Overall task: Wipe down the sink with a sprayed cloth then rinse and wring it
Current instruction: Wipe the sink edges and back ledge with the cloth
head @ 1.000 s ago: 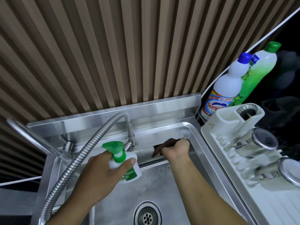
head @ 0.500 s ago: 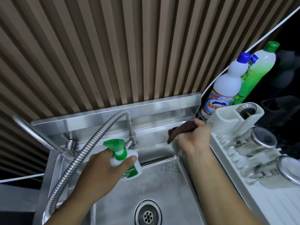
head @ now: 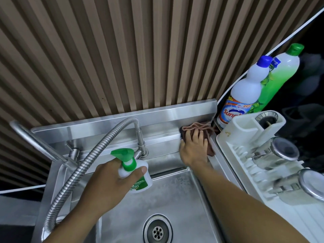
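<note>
Head view: the right hand (head: 194, 148) lies flat on the brown cloth (head: 198, 128), fingers straight and slightly spread, palm down, pressing it against the back right corner of the sink's (head: 175, 199) steel ledge. It pinches nothing; the cloth is bunched beyond the fingertips and a flap shows past the little-finger side, next to the edge of the white dish rack (head: 245, 165). The forearm reaches in from the lower right, crossing above the basin's right wall.

The left hand (head: 108, 181) is wrapped around the neck of a white spray bottle (head: 138, 181) with a green trigger head. The thumb is curled across the front below the collar; the other fingers are hidden behind the bottle. The nozzle points left. The bottle hangs above the back left part of the basin, just in front of the base of the flexible metal tap hose (head: 75, 172), which arches up and over to the left.

The drain (head: 157, 231) sits at the bottom centre of the basin, well apart from both hands.

Behind the rack, 2 bottles stand in the corner: a white one with a blue cap (head: 245, 92) and a green one with a green cap (head: 278, 74). Steel lidded containers (head: 280, 151) lie in the rack.
</note>
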Tool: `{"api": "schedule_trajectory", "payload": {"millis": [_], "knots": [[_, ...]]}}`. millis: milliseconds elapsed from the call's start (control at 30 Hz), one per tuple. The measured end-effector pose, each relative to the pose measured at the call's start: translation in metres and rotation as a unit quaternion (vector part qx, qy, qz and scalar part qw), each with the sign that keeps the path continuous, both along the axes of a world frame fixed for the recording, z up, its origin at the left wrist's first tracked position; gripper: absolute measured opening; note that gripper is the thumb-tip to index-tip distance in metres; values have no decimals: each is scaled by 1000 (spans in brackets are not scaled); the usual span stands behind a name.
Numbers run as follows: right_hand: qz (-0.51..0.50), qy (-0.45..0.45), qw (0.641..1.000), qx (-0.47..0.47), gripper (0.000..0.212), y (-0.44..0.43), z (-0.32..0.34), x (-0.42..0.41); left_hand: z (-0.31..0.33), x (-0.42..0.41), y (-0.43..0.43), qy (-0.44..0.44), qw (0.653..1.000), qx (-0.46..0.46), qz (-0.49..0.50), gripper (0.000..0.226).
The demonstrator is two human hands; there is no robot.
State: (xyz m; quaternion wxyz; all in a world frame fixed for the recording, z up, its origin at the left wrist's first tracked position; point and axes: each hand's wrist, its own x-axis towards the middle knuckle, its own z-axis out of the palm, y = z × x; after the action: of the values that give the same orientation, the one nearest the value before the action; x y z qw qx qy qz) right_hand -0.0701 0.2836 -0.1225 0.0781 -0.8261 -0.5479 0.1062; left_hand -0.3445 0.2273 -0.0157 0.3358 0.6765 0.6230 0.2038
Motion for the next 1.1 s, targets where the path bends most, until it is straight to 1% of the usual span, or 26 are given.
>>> {"api": "schedule_trajectory", "payload": {"millis": [100,167,233,300,467,567,633,700,800,933,1100], "knots": [[81,-31,996,13,57,-7,0,-18,-1,2,2,-11,1000,-3,1,33],[154,-50,987,9,56,-16,-1,-16,-2,4,2,-10,1000,0,2,32],[196,-68,978,6,57,-18,-2,-5,-2,5,2,-6,1000,3,2,32],[180,-70,981,1,59,-14,-3,6,-5,7,3,-9,1000,1,2,33],[42,-31,999,-7,62,-2,-2,20,-8,9,6,-21,1000,5,-7,34],[-1,-16,1000,-7,62,2,-2,19,-8,9,8,-30,999,-2,-10,49],[-21,-7,1000,6,61,2,-3,12,-7,11,10,-34,999,-4,-13,55],[-5,-14,1000,19,59,-2,-3,4,-6,13,12,-33,999,-3,-18,57],[69,-25,997,18,57,-15,-2,-3,-6,14,14,-39,999,-7,-16,58],[120,-20,992,28,54,-29,-3,-10,-7,16,15,-41,999,-22,-14,60],[160,-56,985,7,61,-34,-7,-2,-9,21,19,-34,999,-22,-15,59]]}}
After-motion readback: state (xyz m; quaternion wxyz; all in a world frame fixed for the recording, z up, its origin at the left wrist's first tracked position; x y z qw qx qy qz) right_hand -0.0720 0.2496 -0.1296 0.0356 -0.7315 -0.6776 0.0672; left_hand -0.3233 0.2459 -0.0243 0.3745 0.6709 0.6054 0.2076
